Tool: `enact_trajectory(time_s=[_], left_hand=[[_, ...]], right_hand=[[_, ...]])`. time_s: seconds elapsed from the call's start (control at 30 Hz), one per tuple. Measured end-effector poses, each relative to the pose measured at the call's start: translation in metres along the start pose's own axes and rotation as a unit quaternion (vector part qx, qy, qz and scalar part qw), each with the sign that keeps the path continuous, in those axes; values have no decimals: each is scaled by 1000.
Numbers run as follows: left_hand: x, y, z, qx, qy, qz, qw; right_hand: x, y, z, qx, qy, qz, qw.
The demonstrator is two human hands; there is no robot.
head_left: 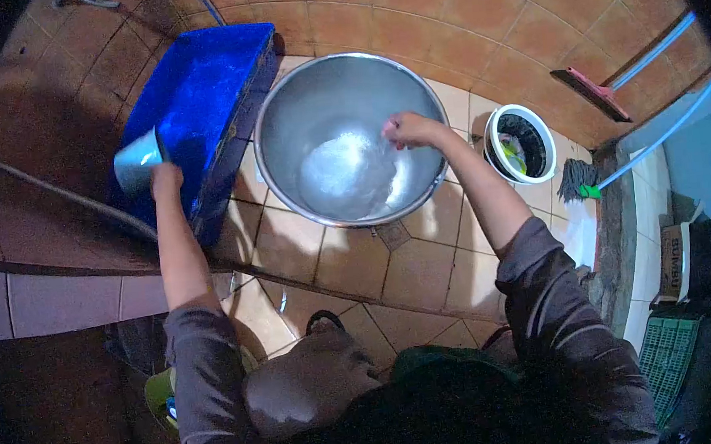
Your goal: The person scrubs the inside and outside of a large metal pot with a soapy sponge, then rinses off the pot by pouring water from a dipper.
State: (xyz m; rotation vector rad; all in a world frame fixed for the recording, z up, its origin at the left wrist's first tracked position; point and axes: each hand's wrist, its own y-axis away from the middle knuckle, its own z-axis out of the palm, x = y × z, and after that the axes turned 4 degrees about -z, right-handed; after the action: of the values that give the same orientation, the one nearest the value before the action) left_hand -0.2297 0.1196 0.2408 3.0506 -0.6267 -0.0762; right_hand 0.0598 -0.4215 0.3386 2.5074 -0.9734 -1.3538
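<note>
My left hand [167, 180] is closed on a pale bluish-grey water dipper [139, 161], tilted over the near part of a blue rectangular tub [259, 37]. The hand hides part of the dipper's handle. My right hand [415, 130] reaches over the right side of a large round steel basin [274, 166], its fingers closed around something small and pink [390, 128] whose kind I cannot make out. Bright reflections show on the basin's bottom. The basin stands upright on the tiled floor, to the right of the tub.
To the right stand a white bucket [549, 139] with dark contents, a mop head [578, 179] and a pink squeegee [598, 92] against the wall. A hose [57, 191] runs along the left. A low ledge [353, 294] crosses the floor before my feet. A green crate [670, 355] sits lower right.
</note>
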Motion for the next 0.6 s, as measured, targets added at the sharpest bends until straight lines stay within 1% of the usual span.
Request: enact_trajectory(time_s=[0.07,0.1,0.13,0.2,0.23,0.3,0.33,0.37,0.4,0.43,0.47,0.5,0.53,0.57,0.6], left_hand=[[-11,9,12,-135,20,-86,987],[-19,14,19,-183,60,-111,975],[-24,16,27,-219,99,-126,962],[-35,12,44,-277,217,-134,926],[-36,8,50,-304,270,-133,904],[-41,-5,63,-344,396,-108,844],[-44,-13,70,-362,453,-93,810],[-46,-23,78,-362,499,-69,784],[-25,20,38,-323,539,-70,775],[-6,51,7,-267,592,-51,758],[23,89,-40,-209,572,-98,787],[35,106,-59,-138,582,-73,798],[42,107,-69,-143,630,-86,758],[54,118,-85,-135,655,-67,741],[69,133,-108,-126,678,-47,723]], right_hand=[[49,-15,15,-56,-41,-60,996],[55,-18,20,-83,-59,-90,991],[62,-21,26,-74,-58,-77,993],[61,-12,37,-50,-56,-51,996],[55,-7,39,-45,-86,-38,995],[34,1,41,-38,-149,-11,988],[38,-9,43,-65,-168,1,984],[43,-19,43,-50,-197,0,979],[44,-25,46,-40,-226,2,973],[43,-33,49,-30,-253,5,967],[40,-46,54,-9,-287,24,958],[29,-50,54,13,-305,25,952],[14,-51,52,37,-322,26,946],[-3,-51,50,63,-340,27,938],[-19,-54,50,94,-324,35,941]])
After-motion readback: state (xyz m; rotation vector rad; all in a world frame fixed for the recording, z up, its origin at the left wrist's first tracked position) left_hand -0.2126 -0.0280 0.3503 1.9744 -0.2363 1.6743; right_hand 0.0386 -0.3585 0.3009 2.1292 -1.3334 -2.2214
